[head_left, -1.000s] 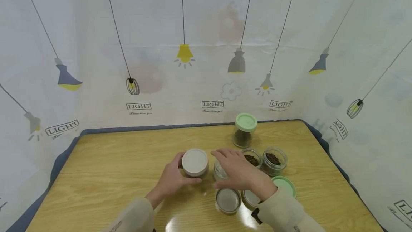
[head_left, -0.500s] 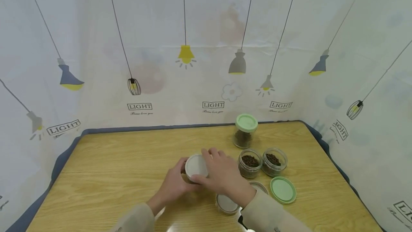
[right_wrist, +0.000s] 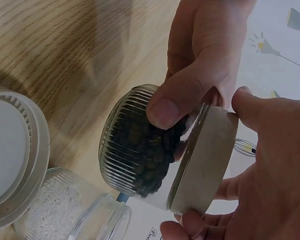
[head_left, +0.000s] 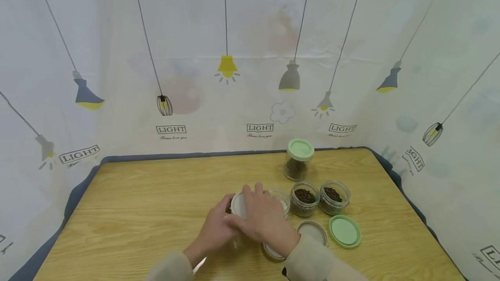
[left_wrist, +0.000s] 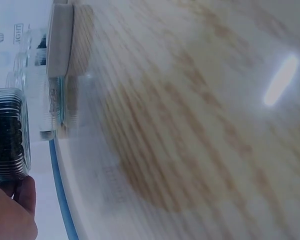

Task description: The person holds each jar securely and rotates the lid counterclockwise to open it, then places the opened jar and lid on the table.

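My left hand (head_left: 215, 231) grips a ribbed glass jar (right_wrist: 135, 145) holding dark bean-like pieces, its thumb lying across the glass in the right wrist view. A pale grey lid (head_left: 237, 205) sits on the jar's mouth. Fingers and thumb of my right hand (head_left: 265, 216) curl round the edge of that lid. In the right wrist view the jar is tilted, lid toward the right hand. Just behind the right hand stands an open glass jar (right_wrist: 55, 205) with white grains, partly covered by that hand in the head view.
Two open jars of dark brown pieces, one nearer (head_left: 304, 196) and one further right (head_left: 333, 196), stand together. Behind them is a green-lidded jar (head_left: 298, 159). A green lid (head_left: 345, 231) and a pale lid (head_left: 312, 232) lie in front; another pale lid (head_left: 272, 253) is half hidden.
My right hand, apart from the lid and spread over the jars a second ago, has moved left and taken hold of the lid. The held jar has shifted slightly right.
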{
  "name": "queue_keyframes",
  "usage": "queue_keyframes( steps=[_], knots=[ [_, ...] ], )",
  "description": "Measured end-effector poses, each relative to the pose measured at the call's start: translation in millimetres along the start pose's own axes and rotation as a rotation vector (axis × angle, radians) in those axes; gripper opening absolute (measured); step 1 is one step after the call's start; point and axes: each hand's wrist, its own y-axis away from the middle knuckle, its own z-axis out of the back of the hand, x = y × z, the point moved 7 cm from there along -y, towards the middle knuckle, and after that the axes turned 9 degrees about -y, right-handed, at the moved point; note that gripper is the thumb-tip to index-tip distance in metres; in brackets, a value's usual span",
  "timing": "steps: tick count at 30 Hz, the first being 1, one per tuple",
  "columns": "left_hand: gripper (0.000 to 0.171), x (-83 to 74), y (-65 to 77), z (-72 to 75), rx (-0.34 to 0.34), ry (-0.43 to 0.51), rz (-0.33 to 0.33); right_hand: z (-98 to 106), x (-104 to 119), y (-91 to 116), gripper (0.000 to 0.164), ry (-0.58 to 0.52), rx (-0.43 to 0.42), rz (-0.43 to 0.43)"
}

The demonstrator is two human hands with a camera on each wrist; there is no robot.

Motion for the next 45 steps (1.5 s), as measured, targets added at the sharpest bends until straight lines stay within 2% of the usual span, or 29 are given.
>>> queue_keyframes(
  steps=[6, 12, 16, 31, 36, 42, 45],
  knots=[
    [0.080, -2.9, 0.9, 0.9, -0.025, -0.024, 0.024, 0, 0, -3, 0.082, 0.028, -0.041, 0.014],
    [0.081, -2.6, 1.0, -0.8, -0.008, -0.062, 0.053, 0, -1, -6, 0.080, 0.034, -0.061, 0.030],
    [0.078, -1.7, 1.5, -2.1, -0.011, -0.079, 0.054, -3, 0, -8, 0.080, 0.026, -0.057, 0.032],
    [0.078, -2.2, 1.5, -6.3, 0.013, -0.033, 0.070, -2, 0, -12, 0.076, 0.040, -0.007, 0.026],
    [0.077, -1.4, 3.1, -6.3, 0.017, -0.020, 0.063, -1, 1, -12, 0.074, 0.060, 0.037, 0.079],
    [0.079, -1.9, 7.2, -4.7, 0.007, -0.019, 0.019, 0, 1, -11, 0.073, 0.061, 0.126, 0.222],
    [0.079, -1.1, 8.1, -5.0, 0.025, -0.027, 0.036, 1, 1, -10, 0.071, 0.038, 0.167, 0.272]
  ],
)
